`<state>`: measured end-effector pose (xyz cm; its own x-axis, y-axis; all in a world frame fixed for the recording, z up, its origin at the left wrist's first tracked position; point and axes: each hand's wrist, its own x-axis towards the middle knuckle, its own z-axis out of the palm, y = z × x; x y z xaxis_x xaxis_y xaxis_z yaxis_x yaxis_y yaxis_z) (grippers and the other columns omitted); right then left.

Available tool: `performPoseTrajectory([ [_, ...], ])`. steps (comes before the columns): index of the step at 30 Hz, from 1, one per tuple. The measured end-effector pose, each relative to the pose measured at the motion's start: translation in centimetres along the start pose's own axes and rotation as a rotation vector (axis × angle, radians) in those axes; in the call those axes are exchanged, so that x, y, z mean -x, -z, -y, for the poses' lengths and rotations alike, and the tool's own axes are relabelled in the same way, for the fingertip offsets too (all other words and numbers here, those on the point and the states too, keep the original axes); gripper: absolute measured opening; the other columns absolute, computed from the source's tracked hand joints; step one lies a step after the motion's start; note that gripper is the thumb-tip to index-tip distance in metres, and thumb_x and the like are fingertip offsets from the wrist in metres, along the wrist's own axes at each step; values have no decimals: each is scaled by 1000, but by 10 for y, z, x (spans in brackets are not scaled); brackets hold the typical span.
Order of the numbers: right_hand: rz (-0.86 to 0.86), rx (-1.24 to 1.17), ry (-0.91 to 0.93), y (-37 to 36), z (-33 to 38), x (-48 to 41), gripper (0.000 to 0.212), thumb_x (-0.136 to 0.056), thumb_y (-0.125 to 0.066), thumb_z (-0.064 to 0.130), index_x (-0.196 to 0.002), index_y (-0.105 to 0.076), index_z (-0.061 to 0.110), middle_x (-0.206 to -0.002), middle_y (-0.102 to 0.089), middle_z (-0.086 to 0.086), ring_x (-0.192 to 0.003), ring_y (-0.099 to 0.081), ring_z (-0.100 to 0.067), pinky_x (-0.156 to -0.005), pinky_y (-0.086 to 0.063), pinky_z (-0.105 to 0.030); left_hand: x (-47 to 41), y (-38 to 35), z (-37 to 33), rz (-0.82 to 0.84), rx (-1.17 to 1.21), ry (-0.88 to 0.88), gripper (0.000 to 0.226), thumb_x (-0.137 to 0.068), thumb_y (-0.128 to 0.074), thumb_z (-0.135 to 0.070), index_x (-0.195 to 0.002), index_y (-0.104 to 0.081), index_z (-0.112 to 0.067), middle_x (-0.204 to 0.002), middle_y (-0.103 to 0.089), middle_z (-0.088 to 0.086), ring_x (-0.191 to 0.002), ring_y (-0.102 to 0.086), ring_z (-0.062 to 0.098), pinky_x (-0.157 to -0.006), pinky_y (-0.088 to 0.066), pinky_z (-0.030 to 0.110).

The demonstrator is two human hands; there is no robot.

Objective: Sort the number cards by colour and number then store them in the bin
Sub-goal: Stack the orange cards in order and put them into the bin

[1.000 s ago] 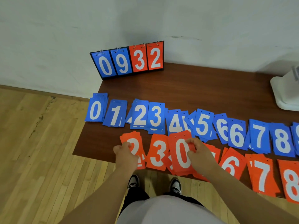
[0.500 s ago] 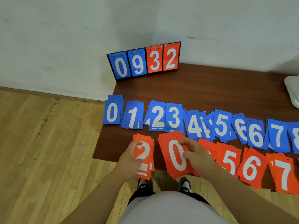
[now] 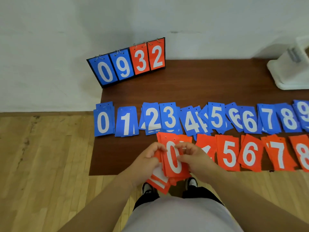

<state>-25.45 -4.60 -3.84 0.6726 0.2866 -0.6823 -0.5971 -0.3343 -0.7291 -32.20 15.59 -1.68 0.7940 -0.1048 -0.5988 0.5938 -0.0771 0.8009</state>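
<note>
At six o'clock, red piles are being merged, the stack [image 3: 173,164] pinched by left hand [image 3: 145,163] and right hand [image 3: 199,158] fingers.

Likely a sports hall: strip-wood floor [image 3: 41,164], flip scoreboard [image 3: 127,62], white wall [image 3: 50,39].

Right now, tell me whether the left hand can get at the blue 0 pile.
Probably within reach: only bare table lies between the left hand and the blue 0 pile. But its grip is full of red cards, so it likely cannot pick any up yet.
</note>
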Motion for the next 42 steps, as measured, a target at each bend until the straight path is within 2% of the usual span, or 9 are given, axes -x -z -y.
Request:
performPoseTrajectory([
  [4, -43, -122, -35, 25, -4, 4, 32, -89, -65, -9, -106, -72, 17, -109, -73, -10, -103, -69, -31, -95, -57, -52, -15, -33, -5, -8, 11, -25, 38, -94, -43, -8, -110, -60, -37, -111, -66, -5, -102, -67, 18, -84, -59, 32],
  [6, -92, -75, -6, 49, -3, 1, 31, -88, -63, -9, -103, -71, 17, -105, -72, -6, -94, -70, -22, -83, -61, -39, -24, -48, -6, -44, 19, -16, 41, -101, -42, -6, -120, -56, -41, -113, -64, -4, -101, -68, 18, -84, -61, 33],
  [9, -173, 101, 36, 97, -4, -10, 33, -88, -63, -5, -100, -70, 24, -106, -70, 4, -94, -67, -16, -74, -57, -29, -43, -68, 1, -281, -179, 9, 23, -102, -56, -29, -121, -51, -40, -113, -60, -5, -94, -63, 8, -72, -52, 21],
  [16, -130, 387, 49, 197, -14, -34, 34, -90, -64, 3, -96, -67, 37, -104, -61, 16, -89, -63, -11, -80, -60, -39, -93, -137, 29, -673, -590, 279, 74, -82, -78, -41, -143, -39, -28, -139, -36, 8, -125, -40, 34, -102, -43, 41],
  [22, -54, 400, 29, 240, -21, -41, 33, -91, -63, 3, -105, -67, 32, -119, -58, 6, -102, -58, -17, -83, -55, -32, -108, -170, 27, -760, -340, 387, 82, -77, -87, -22, -141, -37, -35, -135, -23, 2, -112, -55, 34, -92, -56, 41],
  [26, -25, 459, 69, 250, -20, -40, 33, -92, -60, 4, -104, -67, 34, -119, -57, 9, -98, -58, -11, -76, -51, -23, -107, -171, 30, -766, -205, 308, 59, -84, -81, -12, -129, -50, -34, -134, -47, 3, -111, -61, 28, -69, -53, 26],
  [30, -40, 515, 111, 250, -20, -39, 28, -96, -57, 10, -108, -69, 34, -114, -55, 15, -107, -53, -10, -93, -49, -26, -101, -168, 34, -823, -150, 280, 45, -91, -73, -10, -124, -54, -34, -134, -58, 2, -110, -57, 19, -66, -50, 18],
  [37, -49, 360, 57, 225, -18, -34, 34, -101, -52, 7, -100, -70, 36, -118, -57, 12, -106, -58, -14, -76, -55, -23, -90, -156, 37, -801, -29, 206, 29, -96, -70, -23, -119, -59, -34, -126, -59, -3, -111, -61, 21, -72, -54, 22],
  [42, -56, 334, 43, 202, -16, -28, 33, -102, -51, 9, -103, -69, 36, -122, -56, 10, -101, -60, -10, -74, -57, -25, -71, -140, 31, -804, -73, 158, 22, -106, -49, -21, -122, -61, -30, -131, -62, -2, -123, -57, 24, -99, -55, 43],
])
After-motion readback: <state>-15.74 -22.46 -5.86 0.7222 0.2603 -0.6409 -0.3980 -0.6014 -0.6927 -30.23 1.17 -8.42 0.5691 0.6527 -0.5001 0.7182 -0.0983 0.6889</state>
